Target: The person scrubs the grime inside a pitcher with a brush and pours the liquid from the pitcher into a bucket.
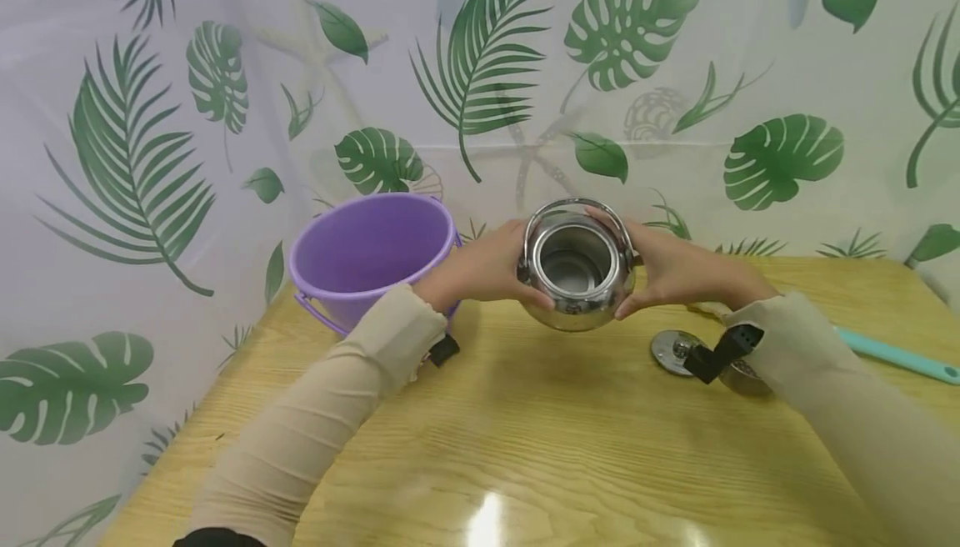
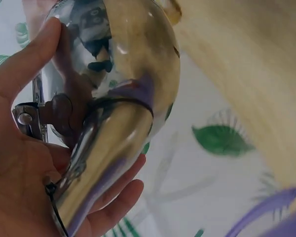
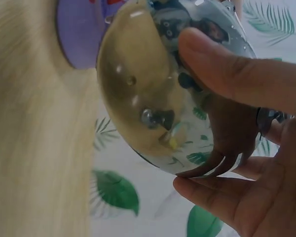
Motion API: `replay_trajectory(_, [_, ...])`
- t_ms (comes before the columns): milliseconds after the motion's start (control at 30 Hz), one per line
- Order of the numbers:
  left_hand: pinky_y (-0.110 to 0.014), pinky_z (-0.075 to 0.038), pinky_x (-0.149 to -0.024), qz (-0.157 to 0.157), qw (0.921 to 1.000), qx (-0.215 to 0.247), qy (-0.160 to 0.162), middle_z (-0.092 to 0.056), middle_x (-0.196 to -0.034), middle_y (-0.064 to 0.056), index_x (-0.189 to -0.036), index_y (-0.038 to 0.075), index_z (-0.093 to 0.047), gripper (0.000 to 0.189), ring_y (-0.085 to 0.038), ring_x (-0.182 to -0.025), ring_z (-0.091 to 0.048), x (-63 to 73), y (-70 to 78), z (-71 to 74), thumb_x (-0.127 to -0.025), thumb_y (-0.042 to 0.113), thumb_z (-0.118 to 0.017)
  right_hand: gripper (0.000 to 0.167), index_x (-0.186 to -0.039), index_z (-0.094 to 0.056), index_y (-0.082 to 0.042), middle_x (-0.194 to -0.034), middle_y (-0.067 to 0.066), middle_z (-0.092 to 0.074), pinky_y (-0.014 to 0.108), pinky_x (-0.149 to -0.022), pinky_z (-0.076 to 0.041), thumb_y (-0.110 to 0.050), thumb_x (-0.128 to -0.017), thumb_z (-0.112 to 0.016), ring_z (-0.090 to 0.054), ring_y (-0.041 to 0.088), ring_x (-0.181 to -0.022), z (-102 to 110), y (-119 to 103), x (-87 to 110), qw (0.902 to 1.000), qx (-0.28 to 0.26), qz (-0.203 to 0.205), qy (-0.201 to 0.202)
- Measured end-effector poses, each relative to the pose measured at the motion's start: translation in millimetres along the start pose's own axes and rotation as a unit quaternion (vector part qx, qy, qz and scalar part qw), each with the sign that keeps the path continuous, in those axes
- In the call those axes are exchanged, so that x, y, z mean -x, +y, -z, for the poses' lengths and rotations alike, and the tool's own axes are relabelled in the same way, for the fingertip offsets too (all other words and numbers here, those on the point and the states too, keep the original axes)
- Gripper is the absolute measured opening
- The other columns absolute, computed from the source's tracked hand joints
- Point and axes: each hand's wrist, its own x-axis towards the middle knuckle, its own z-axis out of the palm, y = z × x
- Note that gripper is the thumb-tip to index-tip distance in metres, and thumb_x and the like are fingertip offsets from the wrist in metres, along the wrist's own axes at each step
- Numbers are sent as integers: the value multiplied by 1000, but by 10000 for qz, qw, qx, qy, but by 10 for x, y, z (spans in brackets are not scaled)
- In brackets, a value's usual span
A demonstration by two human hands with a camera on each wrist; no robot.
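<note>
A shiny stainless steel kettle (image 1: pixel 581 309) with no lid on is held up above the table, its round mouth tipped toward the head camera and its wire handle (image 1: pixel 573 202) standing at the far side. My left hand (image 1: pixel 483 268) grips the spout side; in the left wrist view the spout (image 2: pixel 106 153) lies against the palm, with the thumb on the body. My right hand (image 1: pixel 671 268) holds the opposite side, thumb at the front and fingers around the curve, as the right wrist view shows. The kettle's inside looks bare metal.
A purple bucket (image 1: pixel 300 276) stands at the left, partly behind my left forearm. On the right lie a round metal lid (image 1: pixel 667 347) and a small metal cup-like piece (image 1: pixel 746 378), partly covered by the wrist camera. A turquoise handle (image 1: pixel 900 357) sticks out beyond my right sleeve.
</note>
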Motion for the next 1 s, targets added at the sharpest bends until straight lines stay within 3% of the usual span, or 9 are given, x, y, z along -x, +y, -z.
replay_trajectory(267, [-29,-35,-107,-68,9975,632,-303,-53,-134,-5,-137,11,-42,85,-17,-126,-49,-312,-158,-460,-66,26,-85,114,-151,-8,-7,-149,25,-27,56,-98,-40,-17,-66,-83,-36,41,-130,-233,420,247,9984,-410,-381,-72])
replay_trajectory(467, [-29,-37,-106,141,9933,968,-608,-56,-132,-11,-135,8,-45,81,-23,-123,-52,-461,-374,-761,-66,24,-84,111,-150,-7,-2,-145,29,-33,55,-96,-39,-26,-70,-80,-48,36,-116,-454,681,324,9964,-178,-819,-87])
replay_trajectory(633, [-31,-39,-104,437,9906,1079,-724,-57,-131,-12,-135,7,-46,80,-23,-121,-54,-514,-462,-815,-66,22,-84,108,-150,-4,-2,-134,27,-44,53,-93,-45,-25,-74,-77,-51,28,-101,-568,832,285,9930,-518,-1053,-118])
replay_trajectory(733, [-28,-44,-95,633,9896,1013,-800,-58,-128,-12,-135,7,-46,78,-19,-112,-57,-557,-499,-816,-69,26,-82,105,-150,-4,-1,-138,29,-39,54,-95,-43,-24,-76,-76,-51,37,-111,-598,880,262,9914,-596,-1163,-101])
replay_trajectory(800, [-29,-48,-88,773,9852,1208,-940,-58,-128,-13,-136,7,-45,75,-20,-103,-60,-581,-520,-807,-72,25,-80,102,-149,-6,1,-140,31,-37,55,-97,-42,-24,-78,-74,-48,45,-118,-606,892,245,9897,-683,-1255,-88])
replay_trajectory(900, [-30,-47,-91,916,9784,1510,-1070,-55,-131,-12,-139,9,-40,76,-22,-109,-58,-621,-569,-792,-75,24,-77,97,-149,-9,3,-144,33,-31,56,-98,-40,-26,-81,-72,-38,52,-127,-604,884,213,9872,-731,-1414,-73])
replay_trajectory(1000, [-34,-42,-100,1053,9734,1687,-1135,-53,-134,-10,-140,10,-39,75,-24,-119,-53,-648,-610,-767,-76,24,-75,93,-148,-9,3,-145,34,-29,56,-98,-41,-30,-84,-68,-38,53,-126,-603,877,176,9852,-657,-1579,-99])
